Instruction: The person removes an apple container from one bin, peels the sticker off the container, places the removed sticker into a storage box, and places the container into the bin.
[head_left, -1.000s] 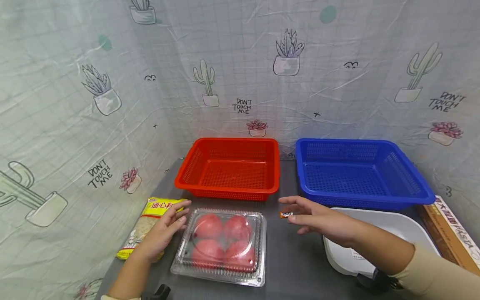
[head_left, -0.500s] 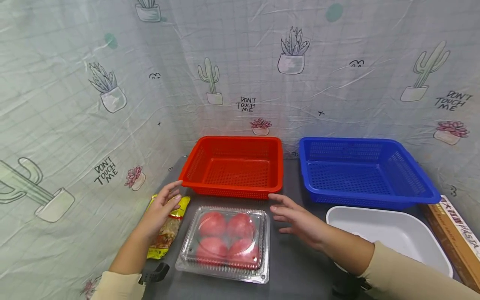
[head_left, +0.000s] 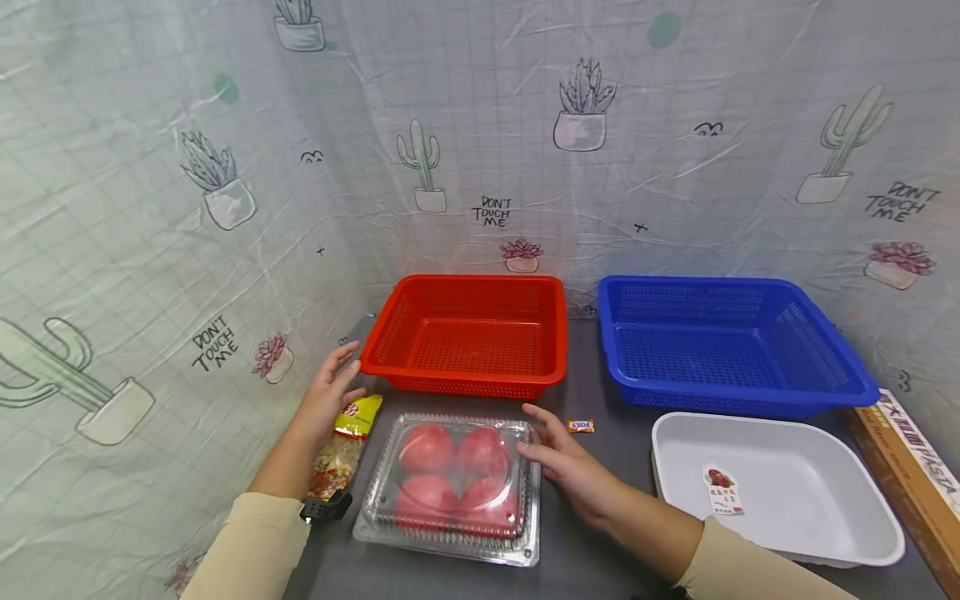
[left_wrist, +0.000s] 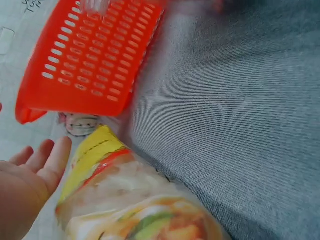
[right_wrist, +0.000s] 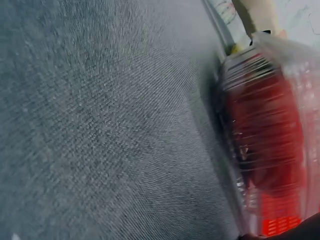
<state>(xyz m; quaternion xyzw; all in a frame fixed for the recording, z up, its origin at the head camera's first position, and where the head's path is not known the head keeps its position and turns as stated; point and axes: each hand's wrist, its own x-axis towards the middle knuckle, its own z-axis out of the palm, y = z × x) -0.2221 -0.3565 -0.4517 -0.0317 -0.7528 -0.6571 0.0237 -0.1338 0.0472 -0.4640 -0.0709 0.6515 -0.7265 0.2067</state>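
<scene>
A clear plastic clamshell box [head_left: 378, 500] holding several round red fruits [head_left: 426, 448] rests on the grey table. My right hand [head_left: 562, 462] reaches over its right edge with fingers loosely spread; whether the fingertips touch the box cannot be told. The right wrist view shows the box [right_wrist: 265, 125] blurred. My left hand [head_left: 318, 408] is held in the air beside the near left corner of the red basket [head_left: 465, 379]. It is above a yellow-topped food bag [head_left: 337, 458], and in the left wrist view its fingers [left_wrist: 56, 162] are extended, gripping nothing.
A blue basket [head_left: 712, 396] stands at the back right. In front of it lies a white tray [head_left: 810, 492] with a sticker [head_left: 722, 490] inside. A small orange packet [head_left: 581, 426] sits between box and tray. A long pasta box [head_left: 911, 479] lines the right edge.
My right hand has moved left from over the small orange packet to the box's right edge. My left hand has moved forward toward the red basket's corner. The box stays put.
</scene>
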